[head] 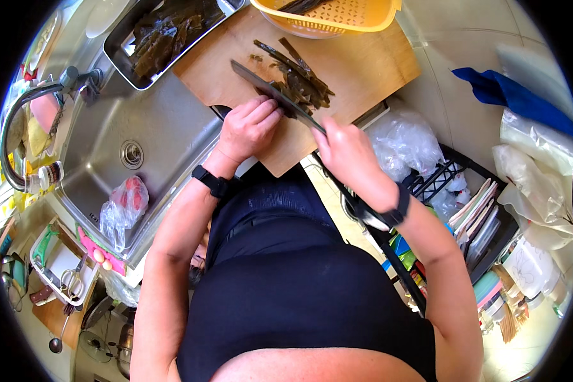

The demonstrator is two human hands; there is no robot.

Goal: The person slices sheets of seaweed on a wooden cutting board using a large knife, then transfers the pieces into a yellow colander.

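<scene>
My right hand [346, 148] grips the handle of a broad-bladed kitchen knife [262, 86]. Its blade slants across a wooden cutting board [377, 67]. Curled up against the near side of the blade, my left hand [254, 125] presses down dark kelp, most of which its fingers and the knife hide. On the far side of the blade lie cut strips of brown-green kelp [301, 79] in a loose pile. A metal tray [160, 76] at the board's upper left holds broad wet sheets of kelp [172, 36].
A yellow plastic colander [358, 14] with dark strips stands at the board's far edge. On the left is a steel sink [172, 129] with a faucet [16, 110] and a plastic bag of red items [129, 200]. A black rack cart [458, 162] with bags stands right.
</scene>
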